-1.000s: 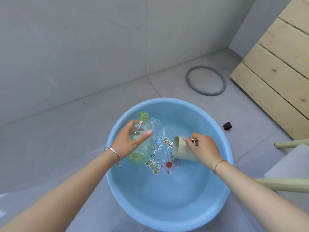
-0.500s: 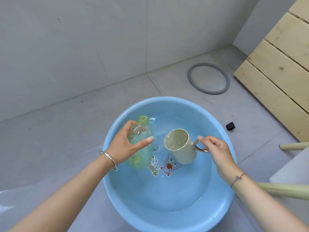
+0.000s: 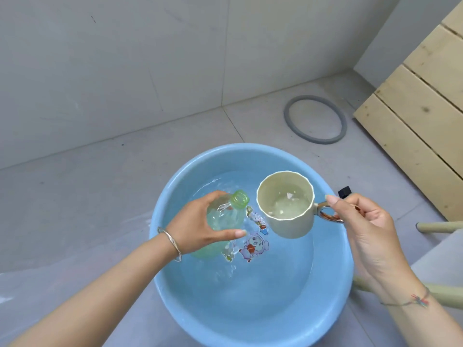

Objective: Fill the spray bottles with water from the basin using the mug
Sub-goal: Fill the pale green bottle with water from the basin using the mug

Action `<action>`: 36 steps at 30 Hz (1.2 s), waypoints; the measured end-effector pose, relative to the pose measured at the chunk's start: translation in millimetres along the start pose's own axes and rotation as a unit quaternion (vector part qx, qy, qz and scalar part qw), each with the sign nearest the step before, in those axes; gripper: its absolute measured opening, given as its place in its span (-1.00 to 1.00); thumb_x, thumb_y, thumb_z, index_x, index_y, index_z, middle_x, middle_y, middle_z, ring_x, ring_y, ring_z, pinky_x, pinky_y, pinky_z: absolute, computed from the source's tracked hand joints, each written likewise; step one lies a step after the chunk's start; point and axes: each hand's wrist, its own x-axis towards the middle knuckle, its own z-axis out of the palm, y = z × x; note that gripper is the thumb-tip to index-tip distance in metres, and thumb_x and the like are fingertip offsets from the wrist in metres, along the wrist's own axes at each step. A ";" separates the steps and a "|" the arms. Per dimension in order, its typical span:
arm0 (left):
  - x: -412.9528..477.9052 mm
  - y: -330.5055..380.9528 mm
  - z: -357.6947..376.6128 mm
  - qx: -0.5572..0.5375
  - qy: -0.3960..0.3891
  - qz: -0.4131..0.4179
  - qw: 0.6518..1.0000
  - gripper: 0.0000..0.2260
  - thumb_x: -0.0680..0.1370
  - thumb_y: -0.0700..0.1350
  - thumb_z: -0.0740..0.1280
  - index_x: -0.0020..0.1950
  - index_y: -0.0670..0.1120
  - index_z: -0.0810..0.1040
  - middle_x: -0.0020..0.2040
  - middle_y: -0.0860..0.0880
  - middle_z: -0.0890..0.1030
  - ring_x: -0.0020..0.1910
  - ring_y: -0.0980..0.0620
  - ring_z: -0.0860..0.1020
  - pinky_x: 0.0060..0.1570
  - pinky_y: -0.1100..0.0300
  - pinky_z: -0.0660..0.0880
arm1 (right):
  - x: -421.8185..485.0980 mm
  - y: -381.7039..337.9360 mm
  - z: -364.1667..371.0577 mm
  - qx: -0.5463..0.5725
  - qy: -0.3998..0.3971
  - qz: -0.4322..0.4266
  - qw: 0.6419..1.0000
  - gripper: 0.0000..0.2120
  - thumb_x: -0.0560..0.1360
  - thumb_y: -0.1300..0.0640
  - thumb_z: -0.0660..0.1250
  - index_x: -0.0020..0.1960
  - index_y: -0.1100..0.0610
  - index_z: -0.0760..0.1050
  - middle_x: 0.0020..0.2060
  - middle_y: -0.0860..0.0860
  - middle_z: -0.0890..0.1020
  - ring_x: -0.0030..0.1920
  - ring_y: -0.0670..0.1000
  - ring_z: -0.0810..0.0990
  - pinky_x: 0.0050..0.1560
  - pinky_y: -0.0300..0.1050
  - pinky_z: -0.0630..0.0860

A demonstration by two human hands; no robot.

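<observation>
Head camera: over the blue basin point(image 3: 333, 309), the left hand point(image 3: 198, 221) grips the uncapped spray bottle point(image 3: 225, 219) while the right hand point(image 3: 360, 221) pinches the handle of the water-filled mug point(image 3: 285, 204); the narrow neck risks spillage if the pour misaligns.

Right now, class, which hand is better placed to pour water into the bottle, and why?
The right hand: it holds the mug by its handle, with water inside, above the basin and beside the open neck of the bottle. The left hand is wrapped round the bottle, steadying it.
</observation>
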 end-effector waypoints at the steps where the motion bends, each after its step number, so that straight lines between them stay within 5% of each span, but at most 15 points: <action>1: -0.2 0.5 0.8 0.005 -0.004 0.000 1.000 -0.46 0.18 0.40 0.40 0.08 0.27 0.41 0.02 0.35 0.55 0.05 0.44 0.48 0.05 0.56 0.30 | -0.9 -2.2 -1.2 -0.004 0.004 -0.008 1.000 -0.67 0.38 0.15 0.41 -0.37 0.18 0.28 -0.56 -0.12 0.27 -0.50 -0.18 0.35 -0.26 -0.34 0.32; 9: -0.2 0.2 3.8 0.040 -0.031 -0.007 0.999 -0.36 0.17 0.45 0.37 0.11 0.14 0.41 0.06 0.29 0.52 0.08 0.34 0.49 0.09 0.37 0.39 | -6.5 -11.8 -3.2 -0.076 0.005 -0.054 0.996 -0.66 0.41 0.28 0.40 -0.41 0.21 0.28 -0.60 -0.15 0.42 -0.43 -0.16 0.54 -0.30 -0.46 0.39; 16: 1.4 -0.9 4.1 0.087 -0.047 -0.012 0.995 -0.26 0.13 0.49 0.31 0.17 0.09 0.42 0.17 0.15 0.56 0.18 0.15 0.51 0.20 0.16 0.43 | -12.1 -20.4 1.1 -0.139 -0.001 -0.049 0.989 -0.41 0.06 -0.29 0.54 -0.38 0.18 0.39 -0.35 0.15 0.65 -0.22 0.12 0.58 -0.18 -0.26 0.45; 22: 0.0 0.5 4.6 0.102 -0.058 -0.024 0.993 -0.19 0.12 0.50 0.30 0.24 0.07 0.43 0.21 0.18 0.55 0.21 0.17 0.49 0.22 0.19 0.42 | -14.1 -23.5 5.6 -0.168 0.003 -0.076 0.983 -0.50 0.17 -0.18 0.54 -0.36 0.20 0.40 -0.28 0.33 0.60 -0.23 0.23 0.55 -0.14 -0.11 0.38; 27: -0.6 0.4 5.3 0.105 -0.055 -0.030 0.993 -0.35 0.27 0.30 0.50 0.25 0.06 0.44 0.22 0.17 0.54 0.23 0.17 0.49 0.22 0.19 0.41 | -14.3 -27.0 6.5 -0.191 0.001 -0.091 0.977 -0.72 0.36 0.17 0.49 -0.37 0.19 0.41 -0.29 0.35 0.58 -0.34 0.04 0.44 -0.33 -0.26 0.34; 36: -0.3 -0.9 7.3 0.122 -0.065 -0.039 0.990 -0.36 0.28 0.31 0.48 0.25 0.07 0.43 0.21 0.14 0.55 0.20 0.12 0.50 0.18 0.17 0.43 | -14.2 -29.9 7.4 -0.226 0.009 -0.134 0.965 -0.72 0.36 0.19 0.50 -0.34 0.19 0.40 -0.33 0.33 0.56 -0.31 0.27 0.44 -0.33 -0.20 0.32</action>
